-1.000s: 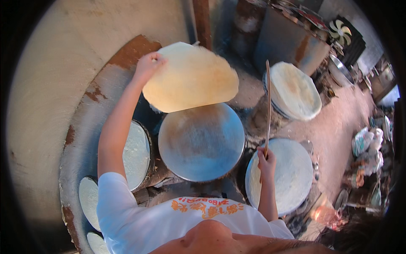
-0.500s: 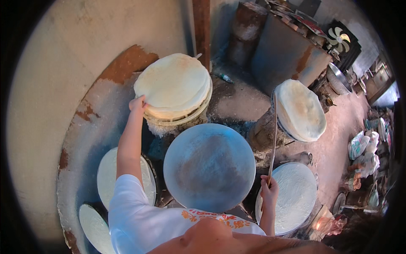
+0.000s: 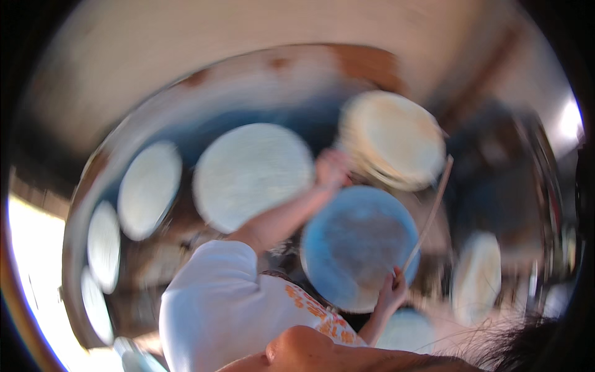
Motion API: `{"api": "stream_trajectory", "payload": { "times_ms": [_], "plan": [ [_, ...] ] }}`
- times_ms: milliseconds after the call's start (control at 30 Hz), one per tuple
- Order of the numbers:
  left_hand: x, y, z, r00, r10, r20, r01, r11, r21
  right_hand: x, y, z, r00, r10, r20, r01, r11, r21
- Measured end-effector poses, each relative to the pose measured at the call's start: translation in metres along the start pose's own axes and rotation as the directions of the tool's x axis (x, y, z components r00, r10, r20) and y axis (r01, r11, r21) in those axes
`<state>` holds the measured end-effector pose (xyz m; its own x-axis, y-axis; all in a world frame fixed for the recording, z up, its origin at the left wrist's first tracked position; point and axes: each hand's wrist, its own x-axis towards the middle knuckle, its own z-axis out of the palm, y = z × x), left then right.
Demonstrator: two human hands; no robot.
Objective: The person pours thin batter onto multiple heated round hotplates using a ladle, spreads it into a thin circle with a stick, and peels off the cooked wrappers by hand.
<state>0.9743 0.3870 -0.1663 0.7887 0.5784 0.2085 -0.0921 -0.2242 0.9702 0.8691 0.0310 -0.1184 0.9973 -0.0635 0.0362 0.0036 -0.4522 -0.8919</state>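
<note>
Because the whole view is smeared with motion, edges blur and I cannot make out fine detail. The curved rim (image 3: 186, 80) of the big clay hearth arcs around everything, its lower left lost in glare. The round bare griddle (image 3: 359, 245) sits in the middle, with pale flatbreads on neighbouring plates (image 3: 251, 173) close on all sides. The stack of flatbreads (image 3: 393, 139) lies just beyond it. My left hand (image 3: 331, 170) reaches its edge; I cannot tell its grip. My right hand (image 3: 392, 294) is closed round a thin stick (image 3: 427, 214) slanting over the griddle.
</note>
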Motion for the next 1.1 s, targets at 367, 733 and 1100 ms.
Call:
{"api": "stream_trajectory", "payload": {
  "times_ms": [367,733,1100],
  "plan": [
    [-0.546,0.134,-0.297,0.629,-0.324,-0.706,0.775,0.322,0.543,-0.197,-0.067,0.121,0.191,-0.516,0.835,0.272,0.845,0.460],
    [-1.032,0.044,-0.579,-0.722,-0.487,-0.491,0.242,0.487,-0.839,-0.646,-0.121,0.194,-0.660,-0.483,0.575,0.227,0.602,0.766],
    [-1.140,0.057,-0.488,-0.406,-0.739,-0.537,-0.081,0.615,-0.785,-1.036,-0.055,0.199,-0.829,0.273,0.488,0.473,-0.123,0.872]
  ]
}}
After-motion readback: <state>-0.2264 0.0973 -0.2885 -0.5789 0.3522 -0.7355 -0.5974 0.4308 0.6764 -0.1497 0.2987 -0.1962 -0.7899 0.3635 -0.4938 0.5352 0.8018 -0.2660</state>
